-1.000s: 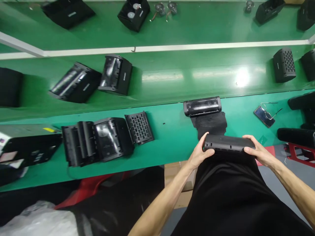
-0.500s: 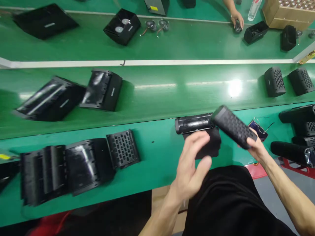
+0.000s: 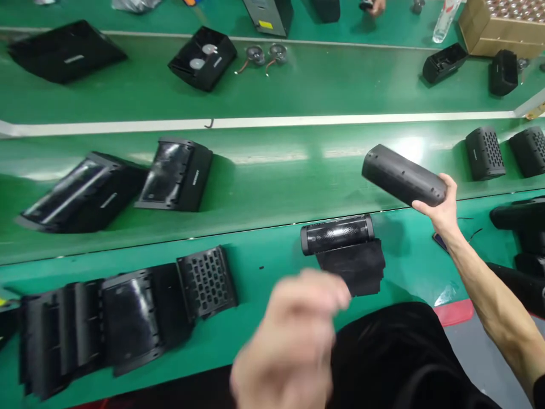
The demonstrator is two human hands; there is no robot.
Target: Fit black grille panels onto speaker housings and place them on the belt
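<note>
My right hand (image 3: 440, 207) grips one end of a black speaker housing (image 3: 402, 175), its fingers closed around it. The housing is held tilted above the green surface, a smooth side with small holes turned up. My left hand (image 3: 293, 335) is raised close to the camera over the bench's front edge. Motion blurs its fingers, and nothing shows clearly in them. Beyond it, a black cylinder with a shiny perforated front (image 3: 338, 234) lies on the bench, with dark sheets (image 3: 353, 266) beside its near side.
On the left stand several black housings (image 3: 131, 321) in a row, ending in a honeycomb grille part (image 3: 208, 281). Two housings (image 3: 179, 173) sit on the green strip beyond, and two grilled speakers (image 3: 485, 153) at right. Past the white rail (image 3: 272, 122) are more housings and a cardboard box (image 3: 489, 28).
My right hand has lifted the speaker housing up and away, turning its textured side out of view. My left hand has moved nearer the camera and blurred. The co-worker's hand has shifted left and back.
</note>
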